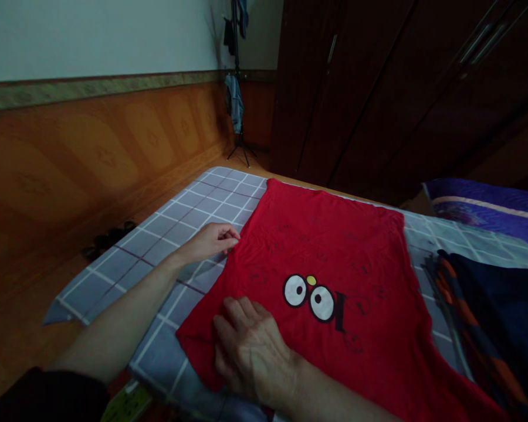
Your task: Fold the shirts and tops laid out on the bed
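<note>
A red T-shirt (325, 240) with a cartoon print of two big white eyes and a small yellow spot lies spread over the bed. My left hand (220, 239) is at its left side edge, thumb and fingers closed on the cloth there. Nearer to me, my right hand (256, 349) rests on the shirt by the sleeve, its fingers curled into the red fabric. Their tips are partly hidden. Part of the shirt's near side runs under my right forearm and out of the picture.
The bed has a grey checked sheet (158, 225). Folded dark clothes (501, 310) lie on the right, with purple bedding (488, 205) behind them. Beyond stand a dark wardrobe (361, 88) and a coat rack (236, 64). Dark shoes (110, 239) are on the floor at left.
</note>
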Action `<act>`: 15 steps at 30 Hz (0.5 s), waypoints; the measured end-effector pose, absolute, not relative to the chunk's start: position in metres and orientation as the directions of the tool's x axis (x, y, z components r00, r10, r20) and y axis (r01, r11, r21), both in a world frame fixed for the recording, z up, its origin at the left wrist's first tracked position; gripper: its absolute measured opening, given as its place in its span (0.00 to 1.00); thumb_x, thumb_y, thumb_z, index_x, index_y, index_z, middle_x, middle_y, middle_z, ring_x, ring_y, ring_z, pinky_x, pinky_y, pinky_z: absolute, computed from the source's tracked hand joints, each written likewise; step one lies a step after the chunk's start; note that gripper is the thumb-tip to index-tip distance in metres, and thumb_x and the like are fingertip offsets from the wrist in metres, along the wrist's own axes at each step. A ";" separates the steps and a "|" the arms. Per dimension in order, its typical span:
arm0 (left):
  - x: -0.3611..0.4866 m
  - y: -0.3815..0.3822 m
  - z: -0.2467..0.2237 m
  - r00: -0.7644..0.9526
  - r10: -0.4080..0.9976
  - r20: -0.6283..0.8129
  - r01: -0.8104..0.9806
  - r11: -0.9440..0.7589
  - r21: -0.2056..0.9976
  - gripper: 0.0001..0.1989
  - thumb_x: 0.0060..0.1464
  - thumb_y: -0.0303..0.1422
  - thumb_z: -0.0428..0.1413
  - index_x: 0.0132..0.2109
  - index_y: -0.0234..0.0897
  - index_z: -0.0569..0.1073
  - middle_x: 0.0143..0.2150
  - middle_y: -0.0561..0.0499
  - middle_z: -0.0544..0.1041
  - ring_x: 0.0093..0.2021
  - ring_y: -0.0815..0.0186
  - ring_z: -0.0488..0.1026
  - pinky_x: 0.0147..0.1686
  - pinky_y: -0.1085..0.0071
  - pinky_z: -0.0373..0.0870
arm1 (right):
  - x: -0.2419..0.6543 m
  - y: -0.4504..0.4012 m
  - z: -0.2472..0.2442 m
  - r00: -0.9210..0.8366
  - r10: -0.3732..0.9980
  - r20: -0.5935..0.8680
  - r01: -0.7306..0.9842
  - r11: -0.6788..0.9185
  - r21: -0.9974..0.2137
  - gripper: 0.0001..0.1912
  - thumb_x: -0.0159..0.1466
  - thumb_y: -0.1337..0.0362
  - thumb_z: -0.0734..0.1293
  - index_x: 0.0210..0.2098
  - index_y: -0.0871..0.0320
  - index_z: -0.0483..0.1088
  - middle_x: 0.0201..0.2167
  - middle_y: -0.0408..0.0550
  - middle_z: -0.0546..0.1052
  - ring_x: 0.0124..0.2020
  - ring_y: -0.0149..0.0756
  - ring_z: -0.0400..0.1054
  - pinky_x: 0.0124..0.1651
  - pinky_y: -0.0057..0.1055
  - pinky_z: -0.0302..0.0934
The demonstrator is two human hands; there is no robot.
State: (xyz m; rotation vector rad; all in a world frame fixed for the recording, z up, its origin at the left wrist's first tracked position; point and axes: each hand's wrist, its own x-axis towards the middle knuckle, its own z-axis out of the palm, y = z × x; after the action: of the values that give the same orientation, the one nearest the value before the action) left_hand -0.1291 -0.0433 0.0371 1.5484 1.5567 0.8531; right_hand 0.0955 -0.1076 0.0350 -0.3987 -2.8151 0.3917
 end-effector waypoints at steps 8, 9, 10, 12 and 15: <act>-0.121 -0.056 0.011 0.009 0.995 0.096 0.639 -0.079 0.765 0.08 0.51 0.33 0.54 0.35 0.34 0.76 0.31 0.52 0.77 0.32 0.68 0.71 0.34 0.73 0.65 | 0.093 -0.106 0.023 -0.921 0.274 0.276 0.224 0.954 -0.200 0.04 0.57 0.69 0.65 0.28 0.58 0.65 0.30 0.47 0.68 0.32 0.39 0.59 0.33 0.34 0.57; -0.121 -0.056 0.012 0.019 0.994 0.106 0.653 -0.093 0.752 0.07 0.51 0.32 0.54 0.35 0.34 0.76 0.32 0.52 0.77 0.32 0.68 0.71 0.33 0.73 0.65 | 0.093 -0.106 0.023 -0.910 0.264 0.321 0.215 0.960 -0.180 0.03 0.58 0.70 0.65 0.28 0.59 0.65 0.31 0.48 0.69 0.33 0.39 0.60 0.34 0.34 0.57; -0.121 -0.056 0.012 0.032 0.993 0.113 0.664 -0.106 0.740 0.07 0.51 0.31 0.54 0.35 0.35 0.76 0.32 0.52 0.76 0.31 0.68 0.71 0.33 0.74 0.65 | 0.094 -0.106 0.023 -0.893 0.252 0.374 0.207 0.966 -0.156 0.02 0.59 0.70 0.64 0.29 0.59 0.66 0.33 0.50 0.70 0.35 0.40 0.61 0.36 0.35 0.58; -0.121 -0.056 0.014 0.056 0.991 0.123 0.680 -0.128 0.722 0.06 0.51 0.31 0.55 0.35 0.35 0.76 0.32 0.53 0.75 0.31 0.69 0.70 0.32 0.75 0.65 | 0.095 -0.107 0.023 -0.847 0.226 0.481 0.201 0.974 -0.105 0.04 0.61 0.69 0.62 0.34 0.62 0.69 0.41 0.55 0.71 0.43 0.45 0.62 0.44 0.39 0.57; -0.121 -0.057 0.017 0.093 0.988 0.124 0.701 -0.154 0.696 0.05 0.52 0.31 0.55 0.35 0.36 0.76 0.32 0.53 0.73 0.30 0.70 0.69 0.32 0.75 0.64 | 0.093 -0.108 0.020 -0.842 0.226 0.489 0.217 0.973 -0.075 0.08 0.62 0.67 0.61 0.37 0.63 0.70 0.46 0.59 0.71 0.49 0.49 0.60 0.50 0.43 0.55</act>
State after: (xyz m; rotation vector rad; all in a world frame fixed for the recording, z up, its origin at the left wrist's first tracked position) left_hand -0.1208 -0.0568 0.0172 1.9116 1.6528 0.8131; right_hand 0.0932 -0.1080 0.0198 -0.3134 -2.6051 0.0226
